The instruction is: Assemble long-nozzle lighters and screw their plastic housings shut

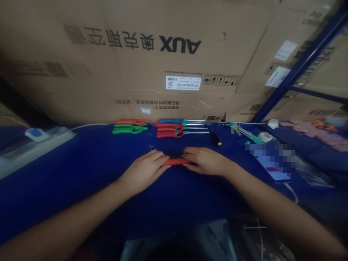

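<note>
Red plastic handle [174, 162], prob. light, stiff, slickish, gripped at ends (best hold) by L hand [144, 169] & R hand [206, 160], fingers closed, nearer far edge of blue table [168, 203].

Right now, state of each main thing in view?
Red handle: held roughly level in both hands.
Left hand: closed on the handle's left end.
Right hand: closed on its right end.
Blue lighter and red lighters: lying flat, metal tubes fitted.
Orange handle, green handles: lying flat, no tubes showing.
Teal-and-metal tubes: in a loose pile.
Screwdriver: lying unheld.
Smartphone: lying, screen lit.
AUX carton: print upside down.
</note>
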`<state>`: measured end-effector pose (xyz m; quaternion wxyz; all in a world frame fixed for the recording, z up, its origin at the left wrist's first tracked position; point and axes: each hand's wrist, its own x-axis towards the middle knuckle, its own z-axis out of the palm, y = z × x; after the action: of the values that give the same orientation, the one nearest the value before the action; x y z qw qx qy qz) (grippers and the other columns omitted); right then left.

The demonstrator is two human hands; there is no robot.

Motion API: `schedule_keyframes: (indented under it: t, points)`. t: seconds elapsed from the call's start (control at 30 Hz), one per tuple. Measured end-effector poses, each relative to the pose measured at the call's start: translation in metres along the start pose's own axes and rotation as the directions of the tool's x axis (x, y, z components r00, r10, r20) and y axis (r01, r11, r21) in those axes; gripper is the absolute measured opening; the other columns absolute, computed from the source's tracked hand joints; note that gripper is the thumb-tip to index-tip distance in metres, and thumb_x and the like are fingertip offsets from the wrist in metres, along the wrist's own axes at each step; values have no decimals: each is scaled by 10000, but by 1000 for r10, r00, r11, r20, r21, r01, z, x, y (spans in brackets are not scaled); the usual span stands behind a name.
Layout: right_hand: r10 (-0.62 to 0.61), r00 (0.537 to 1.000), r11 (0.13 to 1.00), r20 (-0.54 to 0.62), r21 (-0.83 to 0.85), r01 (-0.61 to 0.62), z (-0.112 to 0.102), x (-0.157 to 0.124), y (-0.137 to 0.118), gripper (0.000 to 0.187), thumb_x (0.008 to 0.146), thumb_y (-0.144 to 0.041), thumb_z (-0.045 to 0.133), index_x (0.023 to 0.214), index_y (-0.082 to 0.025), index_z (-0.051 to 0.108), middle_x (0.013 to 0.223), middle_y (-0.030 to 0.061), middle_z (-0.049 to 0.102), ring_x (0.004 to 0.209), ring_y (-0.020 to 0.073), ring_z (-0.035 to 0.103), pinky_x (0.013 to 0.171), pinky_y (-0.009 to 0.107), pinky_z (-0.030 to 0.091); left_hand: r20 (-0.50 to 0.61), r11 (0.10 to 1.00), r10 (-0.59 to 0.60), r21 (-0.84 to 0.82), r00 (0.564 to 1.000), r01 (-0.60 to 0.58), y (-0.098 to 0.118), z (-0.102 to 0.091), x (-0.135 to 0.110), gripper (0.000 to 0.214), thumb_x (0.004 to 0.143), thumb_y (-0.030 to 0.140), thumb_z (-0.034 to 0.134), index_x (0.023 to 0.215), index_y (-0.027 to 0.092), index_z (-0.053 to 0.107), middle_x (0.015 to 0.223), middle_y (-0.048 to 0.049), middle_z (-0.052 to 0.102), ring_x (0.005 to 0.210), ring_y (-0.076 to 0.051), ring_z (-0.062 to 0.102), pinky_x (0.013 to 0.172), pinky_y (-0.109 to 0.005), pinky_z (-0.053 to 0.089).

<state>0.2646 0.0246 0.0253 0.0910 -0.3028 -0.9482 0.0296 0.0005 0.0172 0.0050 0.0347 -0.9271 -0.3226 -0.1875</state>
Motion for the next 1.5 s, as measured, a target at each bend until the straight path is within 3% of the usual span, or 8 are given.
schedule_keyframes:
  t: [0.17, 0.43, 0.7, 0.83, 0.97, 1.17, 1.27, 1.5]
  points:
    - [-27, 998, 995, -48, 91, 31, -6, 1, -2, 273, 1026, -295, 483, 1019, -120, 692, 934, 100, 655, 845, 193, 631, 792, 321, 528, -22, 992, -10, -128, 1000, 8, -2, -8, 0, 235, 1035, 269, 474, 1139, 162, 656, 1031, -78, 695, 973, -238, 632, 915, -395, 514]
    - [84, 977, 976, -195, 213, -41, -14, -5, 14, 217, 945, -332, 648, 1052, -149, 692, 951, 77, 706, 839, 177, 661, 789, 307, 527, -88, 978, -61, -202, 994, 43, -7, -8, 2, 238, 1028, 278, 504, 1175, 172, 659, 1097, -82, 701, 1022, -233, 642, 935, -388, 514]
    - [84, 952, 993, -294, 109, -55, -15, -10, 17, 172, 961, -317, 613, 912, -153, 632, 815, 47, 662, 717, 161, 623, 653, 273, 460, -303, 911, -270, -388, 914, 140, -11, -2, 3, 277, 909, 367, 705, 1125, 195, 727, 1087, -49, 758, 955, -199, 722, 884, -299, 563]
    - [95, 954, 992, -284, 104, -68, -17, -10, 16, 189, 963, -342, 609, 910, -162, 633, 818, 43, 672, 716, 157, 625, 657, 266, 449, -230, 873, -298, -457, 926, 168, -10, -3, 2, 250, 945, 396, 648, 1109, 225, 730, 1094, -32, 766, 963, -202, 730, 803, -274, 575]
    - [141, 956, 989, -258, 73, -126, -16, -9, 14, 193, 988, -327, 551, 943, -155, 628, 846, 57, 682, 741, 163, 625, 675, 269, 432, -95, 820, -360, -506, 928, 266, -4, -7, 2, 254, 985, 424, 573, 1098, 236, 701, 919, 2, 769, 766, -165, 724, 650, -244, 552]
    - [210, 972, 977, -104, 46, -206, -15, -5, 7, 251, 1017, -293, 451, 856, -160, 589, 780, 40, 632, 675, 148, 558, 627, 276, 352, -60, 923, -213, -340, 975, 180, 0, -7, 1, 451, 925, 486, 645, 1300, 240, 596, 1205, -60, 691, 1039, -230, 686, 904, -342, 553]
    - [195, 978, 976, -69, 111, -186, -15, -3, 6, 316, 1039, -321, 418, 838, -159, 601, 784, 44, 633, 683, 145, 563, 633, 273, 371, -15, 943, -181, -288, 983, 169, -1, -7, -1, 390, 984, 480, 550, 1286, 240, 609, 1198, -68, 685, 1045, -236, 680, 889, -341, 547]
    - [9, 992, 963, -124, 269, 25, -10, 0, -3, 361, 1010, -396, 530, 1303, -196, 596, 1163, 83, 686, 937, 162, 673, 807, 275, 516, 81, 906, -168, -381, 982, 186, -1, -10, 0, 280, 1006, 440, 524, 1110, 245, 696, 1004, -4, 730, 887, -184, 699, 795, -271, 510]
